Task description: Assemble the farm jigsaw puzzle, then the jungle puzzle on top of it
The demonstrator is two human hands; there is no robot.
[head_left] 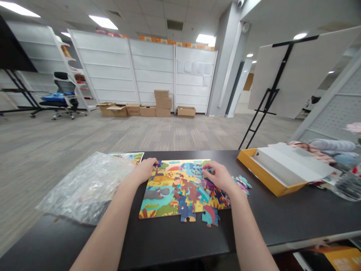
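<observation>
A colourful jigsaw puzzle (163, 192) with cartoon animals lies flat on the black table, its left part joined up. My left hand (148, 168) is at the puzzle's far left corner, fingers bent and closed on its edge beside a dark blue patch. Over the far right part is my right hand (218, 175), thumb and fingers curled together around a light blue puzzle piece, partly hidden by the fingers. Loose pieces overlap on the puzzle's right side. A blue and red piece (211, 215) sticks out past the near edge. More loose pieces (243, 183) lie right of my right wrist.
A crumpled clear plastic bag (84, 188) covers the table's left side, partly over a printed picture sheet (138, 156). On the right stands an open yellow box (278, 188) with white paper across it. Folded cloths (332, 146) and a clear glass container (348, 186) are beyond it.
</observation>
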